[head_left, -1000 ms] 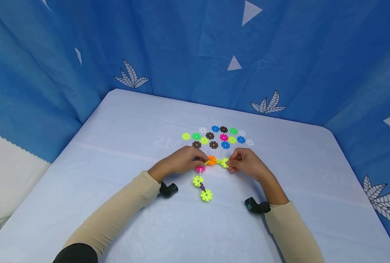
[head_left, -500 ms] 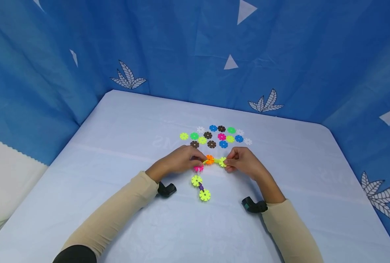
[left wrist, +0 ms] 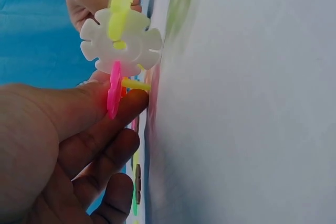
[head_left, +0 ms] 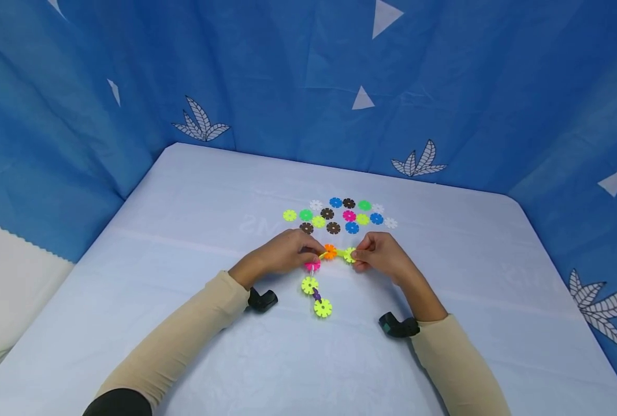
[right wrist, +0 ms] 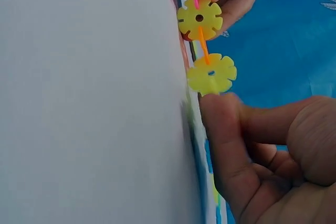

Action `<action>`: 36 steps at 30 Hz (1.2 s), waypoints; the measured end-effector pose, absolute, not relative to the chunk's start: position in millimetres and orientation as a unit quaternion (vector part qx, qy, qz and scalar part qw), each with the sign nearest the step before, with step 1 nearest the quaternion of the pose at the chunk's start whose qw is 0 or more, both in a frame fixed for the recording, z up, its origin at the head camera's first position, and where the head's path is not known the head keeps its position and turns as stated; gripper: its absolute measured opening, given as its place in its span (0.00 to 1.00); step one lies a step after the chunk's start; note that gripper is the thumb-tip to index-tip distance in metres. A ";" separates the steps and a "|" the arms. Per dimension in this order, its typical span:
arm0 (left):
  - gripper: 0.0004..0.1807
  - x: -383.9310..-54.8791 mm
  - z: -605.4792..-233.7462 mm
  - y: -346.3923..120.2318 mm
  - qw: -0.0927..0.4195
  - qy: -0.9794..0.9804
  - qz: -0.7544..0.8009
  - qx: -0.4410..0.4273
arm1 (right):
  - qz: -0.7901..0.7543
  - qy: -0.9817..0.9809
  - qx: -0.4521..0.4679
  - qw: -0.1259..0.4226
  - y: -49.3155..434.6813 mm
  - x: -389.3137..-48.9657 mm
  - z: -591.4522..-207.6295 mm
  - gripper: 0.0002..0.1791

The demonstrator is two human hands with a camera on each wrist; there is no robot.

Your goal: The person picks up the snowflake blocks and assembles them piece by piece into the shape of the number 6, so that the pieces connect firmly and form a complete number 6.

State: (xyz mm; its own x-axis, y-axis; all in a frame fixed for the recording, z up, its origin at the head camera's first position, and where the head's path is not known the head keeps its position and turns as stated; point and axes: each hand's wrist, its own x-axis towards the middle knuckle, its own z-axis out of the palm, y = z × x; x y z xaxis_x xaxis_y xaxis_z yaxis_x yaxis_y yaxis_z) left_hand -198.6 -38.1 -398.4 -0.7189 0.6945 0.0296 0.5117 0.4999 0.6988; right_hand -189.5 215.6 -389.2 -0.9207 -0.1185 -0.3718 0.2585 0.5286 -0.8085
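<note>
I am joining snowflake discs into a chain [head_left: 323, 271] on the table [head_left: 194, 231], and the step in hand, as I judge it, is fixing the end disc at the right. My left hand [head_left: 282, 255] pinches the chain near the pink disc [head_left: 312, 266], thumb and curled fingers [left wrist: 113, 129] closed on it, beside the orange disc [head_left: 330, 251]. My right hand [head_left: 383, 257] has its fingers curled around the yellow-green disc [head_left: 350, 255] at the chain's right end; in the right wrist view the thumb presses on the edge of this disc [right wrist: 211, 74]. The rest of the chain lies on the table toward me, ending in another yellow-green disc [head_left: 323, 307]. The loose discs [head_left: 339, 215] wait in rows just behind my hands. I think the next move needs a firm push so that the slots lock, while the left hand keeps the chain steady, and then a reach to the rows for a new disc.
</note>
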 end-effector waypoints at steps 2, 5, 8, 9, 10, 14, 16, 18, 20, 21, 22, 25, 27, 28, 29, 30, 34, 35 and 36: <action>0.13 -198.7 -398.7 -38.4 0.126 0.857 0.355 0.352 | -0.484 0.852 0.042 0.197 214.2 -189.7 -389.4 0.08; 0.13 -198.9 -399.5 -38.3 0.123 0.858 0.352 0.354 | -0.483 0.851 0.048 0.200 213.6 -190.4 -390.1 0.08; 0.13 -198.8 -399.8 -38.1 0.127 0.858 0.350 0.354 | -0.483 0.850 0.051 0.203 214.0 -190.6 -390.5 0.08; 0.13 -198.7 -399.9 -38.1 0.130 0.859 0.349 0.353 | -0.483 0.850 0.052 0.205 214.2 -190.6 -390.7 0.08; 0.14 -198.5 -399.9 -38.3 0.132 0.859 0.347 0.351 | -0.483 0.849 0.051 0.206 214.4 -190.5 -391.0 0.08; 0.14 -198.7 -400.4 -38.7 0.140 0.862 0.344 0.346 | -0.484 0.849 0.049 0.208 214.8 -190.3 -392.5 0.08; 0.14 -199.0 -400.6 -39.0 0.141 0.862 0.345 0.344 | -0.484 0.849 0.045 0.206 214.8 -190.7 -393.3 0.08; 0.13 -199.2 -400.5 -39.3 0.142 0.861 0.349 0.342 | -0.484 0.850 0.039 0.204 215.5 -191.2 -393.6 0.09; 0.13 -199.4 -400.5 -39.6 0.141 0.859 0.352 0.343 | -0.482 0.852 0.029 0.203 216.7 -191.7 -393.6 0.09; 0.12 -199.3 -400.4 -39.7 0.140 0.858 0.354 0.344 | -0.481 0.853 0.026 0.203 217.8 -192.0 -393.5 0.09; 0.12 -199.2 -400.3 -39.6 0.139 0.858 0.355 0.344 | -0.479 0.854 0.022 0.201 219.1 -192.2 -393.5 0.08; 0.12 -198.8 -400.1 -39.1 0.130 0.859 0.355 0.345 | -0.480 0.856 0.010 0.190 224.7 -193.8 -393.4 0.09; 0.11 -198.4 -399.5 -38.9 0.125 0.860 0.356 0.343 | -0.481 0.858 0.008 0.178 228.8 -195.5 -393.6 0.09; 0.11 -198.4 -399.3 -38.8 0.123 0.861 0.356 0.342 | -0.481 0.859 0.006 0.172 230.7 -196.4 -393.6 0.10; 0.11 -198.2 -399.2 -38.9 0.122 0.862 0.356 0.340 | -0.481 0.860 0.006 0.168 232.4 -197.2 -393.7 0.10; 0.11 -197.9 -399.1 -39.0 0.122 0.862 0.357 0.338 | -0.479 0.862 0.006 0.164 233.7 -197.9 -393.7 0.10; 0.12 -197.4 -399.9 -39.4 0.121 0.866 0.357 0.329 | -0.467 0.869 0.004 0.164 236.0 -199.4 -393.9 0.12; 0.12 -197.3 -400.3 -39.5 0.120 0.868 0.355 0.325 | -0.465 0.870 0.004 0.166 236.1 -199.7 -394.1 0.12; 0.12 -197.1 -400.3 -39.6 0.118 0.870 0.355 0.322 | -0.461 0.871 0.003 0.169 236.1 -199.8 -394.3 0.12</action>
State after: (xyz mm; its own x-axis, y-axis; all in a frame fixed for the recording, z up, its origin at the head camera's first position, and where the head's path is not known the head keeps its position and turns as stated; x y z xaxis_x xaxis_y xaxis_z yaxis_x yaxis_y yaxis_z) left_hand -197.1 -39.6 -400.3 -0.7652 0.6434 0.0232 0.4763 0.5415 0.6927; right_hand -199.8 236.1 -394.3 -0.9431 -0.1499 -0.2967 0.1609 0.5752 -0.8020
